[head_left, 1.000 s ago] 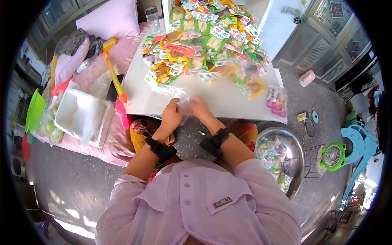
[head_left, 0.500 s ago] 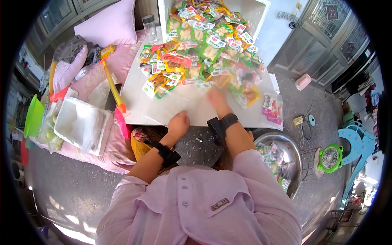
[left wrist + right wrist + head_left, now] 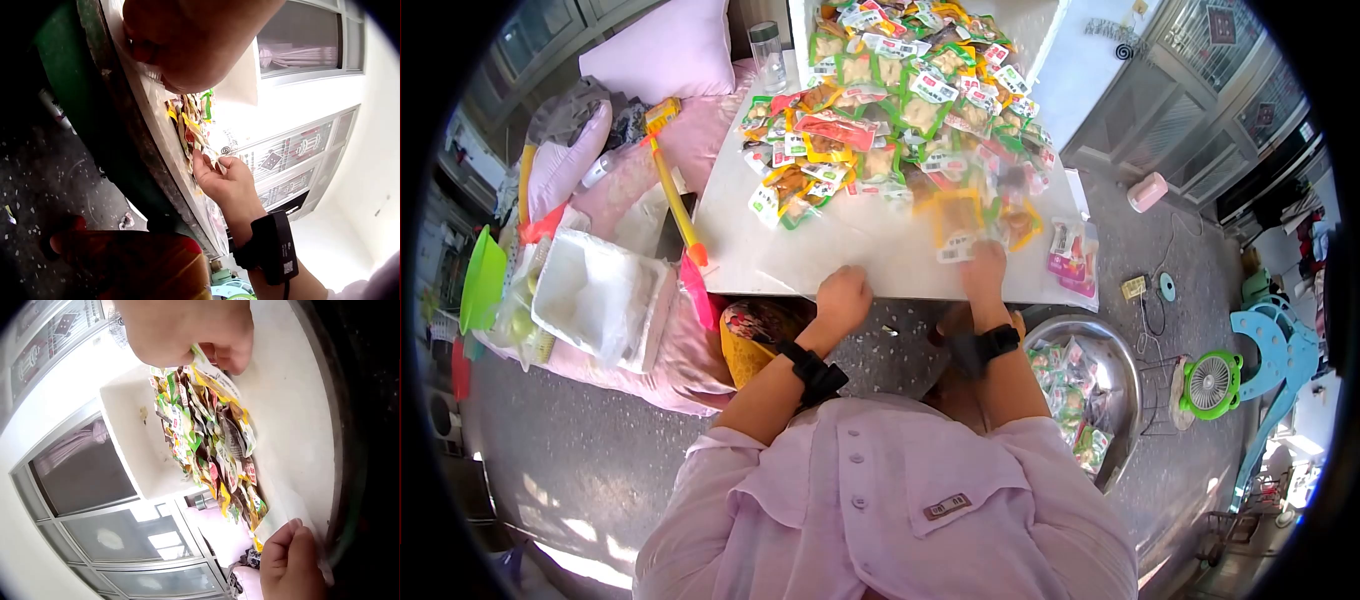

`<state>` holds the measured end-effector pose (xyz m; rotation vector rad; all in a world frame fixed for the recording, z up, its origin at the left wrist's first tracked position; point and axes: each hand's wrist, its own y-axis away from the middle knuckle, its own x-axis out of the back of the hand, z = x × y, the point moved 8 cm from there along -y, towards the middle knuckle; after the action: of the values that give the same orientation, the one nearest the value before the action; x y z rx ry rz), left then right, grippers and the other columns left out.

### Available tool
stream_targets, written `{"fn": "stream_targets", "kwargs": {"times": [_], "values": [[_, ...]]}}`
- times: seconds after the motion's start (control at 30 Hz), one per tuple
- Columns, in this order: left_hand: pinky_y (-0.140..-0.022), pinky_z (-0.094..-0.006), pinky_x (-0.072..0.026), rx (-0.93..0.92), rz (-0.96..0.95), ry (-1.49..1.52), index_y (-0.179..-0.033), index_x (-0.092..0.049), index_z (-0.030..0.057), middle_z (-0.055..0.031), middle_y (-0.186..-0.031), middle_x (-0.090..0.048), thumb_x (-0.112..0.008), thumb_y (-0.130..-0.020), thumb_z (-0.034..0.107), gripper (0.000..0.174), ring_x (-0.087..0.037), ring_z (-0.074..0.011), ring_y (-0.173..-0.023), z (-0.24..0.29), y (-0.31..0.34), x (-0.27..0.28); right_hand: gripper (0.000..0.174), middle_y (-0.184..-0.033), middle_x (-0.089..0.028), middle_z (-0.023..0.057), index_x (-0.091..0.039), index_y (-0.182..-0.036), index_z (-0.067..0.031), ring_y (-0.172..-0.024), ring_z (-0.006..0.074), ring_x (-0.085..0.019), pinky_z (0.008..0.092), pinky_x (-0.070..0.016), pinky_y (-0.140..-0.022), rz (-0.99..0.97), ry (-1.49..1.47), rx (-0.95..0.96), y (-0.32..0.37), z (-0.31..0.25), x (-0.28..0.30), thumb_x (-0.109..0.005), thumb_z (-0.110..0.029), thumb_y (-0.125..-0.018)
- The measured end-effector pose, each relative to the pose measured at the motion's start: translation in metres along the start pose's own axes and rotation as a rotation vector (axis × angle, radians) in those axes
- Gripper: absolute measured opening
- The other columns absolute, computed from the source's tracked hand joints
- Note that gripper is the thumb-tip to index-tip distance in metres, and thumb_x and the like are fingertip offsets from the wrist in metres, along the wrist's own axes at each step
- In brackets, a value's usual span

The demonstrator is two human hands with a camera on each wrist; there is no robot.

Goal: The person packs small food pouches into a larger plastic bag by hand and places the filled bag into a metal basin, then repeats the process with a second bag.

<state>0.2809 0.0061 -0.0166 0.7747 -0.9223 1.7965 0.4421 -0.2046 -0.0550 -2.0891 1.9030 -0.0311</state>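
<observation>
My left hand (image 3: 844, 298) is at the table's front edge and pinches a clear plastic bag (image 3: 289, 509), which is hard to make out in the head view. To its right, my right hand (image 3: 984, 270) grips a yellow-edged snack packet (image 3: 958, 215) by its white end, over the near right part of the white table (image 3: 800, 255). The same packet (image 3: 215, 381) hangs from the curled fingers in the right wrist view. Beyond both hands spreads a large heap of green, yellow and red snack packets (image 3: 880, 110). In the left wrist view, my left hand (image 3: 194, 37) fills the top.
Behind the heap lies a white foam box (image 3: 128, 431) on its side. Pink-purple packs (image 3: 1073, 255) sit at the table's right edge. A metal basin (image 3: 1122, 385) with filled bags stands on the floor at right. To the left are a white foam tray (image 3: 585, 290) and a glass jar (image 3: 768, 55).
My right hand left the left hand's side, reached forward to the heap and came back rightward with a yellow-edged packet. The left hand shifted slightly right and nearer the front edge.
</observation>
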Motion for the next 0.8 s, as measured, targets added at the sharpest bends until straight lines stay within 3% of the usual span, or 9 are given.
{"fn": "stream_targets", "kwargs": {"times": [0.03,0.07,0.13,0.3,0.53,0.67,0.8], "values": [[-0.061,-0.0399,-0.0417,0.003,-0.004,-0.006,-0.078,-0.052,0.0044,-0.0142,-0.073,-0.052,-0.049,-0.069,0.011,0.011,-0.052,-0.0323,-0.070,-0.001,0.000,-0.002,0.018,-0.085,-0.053,0.0068,-0.046,-0.087,-0.0021,-0.069,0.0191,-0.056,0.0318,-0.0475,-0.060,0.080,-0.432,-0.322,0.009,0.015,0.003,-0.043,0.001,-0.070],[-0.061,-0.0412,-0.0413,0.001,0.005,0.008,-0.075,-0.050,0.0039,-0.0147,-0.072,-0.052,-0.048,-0.069,0.012,0.010,-0.051,-0.0330,-0.069,-0.001,0.000,-0.002,0.019,-0.084,-0.053,0.0091,-0.045,-0.088,0.0008,-0.072,0.0206,-0.056,0.0323,-0.0484,-0.063,0.142,-0.539,-0.302,0.011,0.011,0.009,-0.045,0.004,-0.069],[-0.059,-0.0438,-0.0405,-0.003,0.024,0.035,-0.068,-0.047,0.0029,-0.0157,-0.071,-0.050,-0.047,-0.068,0.012,0.010,-0.050,-0.0346,-0.068,0.002,-0.001,-0.001,0.019,-0.085,-0.053,0.0102,-0.045,-0.088,0.0008,-0.073,0.0214,-0.056,0.0332,-0.0484,-0.063,0.182,-0.506,-0.349,0.014,0.005,0.021,-0.045,0.005,-0.070],[-0.059,-0.0440,-0.0405,0.041,0.014,0.042,-0.070,-0.047,0.0032,-0.0159,-0.072,-0.050,-0.046,-0.069,0.014,0.010,-0.051,-0.0342,-0.068,0.001,-0.003,-0.007,0.021,-0.088,-0.053,0.0125,-0.043,-0.092,0.0014,-0.076,0.0229,-0.056,0.0343,-0.0485,-0.064,0.154,-0.433,-0.402,0.020,-0.010,0.030,-0.045,0.004,-0.071],[-0.063,-0.0394,-0.0414,0.113,-0.010,0.025,-0.078,-0.051,0.0035,-0.0160,-0.078,-0.054,-0.046,-0.072,0.014,0.013,-0.052,-0.0321,-0.074,0.001,-0.006,-0.013,0.019,-0.087,-0.053,0.0128,-0.043,-0.091,0.0011,-0.075,0.0224,-0.056,0.0343,-0.0484,-0.064,-0.042,-0.468,-0.491,0.048,-0.036,0.002,-0.047,0.002,-0.073],[-0.065,-0.0398,-0.0413,0.067,-0.011,0.044,-0.080,-0.051,0.0029,-0.0175,-0.079,-0.054,-0.045,-0.073,0.014,0.014,-0.052,-0.0334,-0.076,0.010,-0.008,-0.010,0.016,-0.085,-0.053,0.0127,-0.043,-0.089,0.0001,-0.073,0.0220,-0.056,0.0338,-0.0484,-0.063,-0.135,-0.476,-0.531,0.061,-0.054,-0.020,-0.047,0.002,-0.074],[-0.067,-0.0397,-0.0411,0.094,-0.013,0.099,-0.082,-0.051,0.0025,-0.0183,-0.080,-0.054,-0.044,-0.074,0.014,0.016,-0.051,-0.0339,-0.077,0.011,-0.009,-0.009,0.014,-0.083,-0.053,0.0124,-0.043,-0.087,-0.0002,-0.072,0.0220,-0.056,0.0332,-0.0483,-0.062,-0.207,-0.452,-0.553,0.065,-0.044,-0.032,-0.047,0.002,-0.074]]}}
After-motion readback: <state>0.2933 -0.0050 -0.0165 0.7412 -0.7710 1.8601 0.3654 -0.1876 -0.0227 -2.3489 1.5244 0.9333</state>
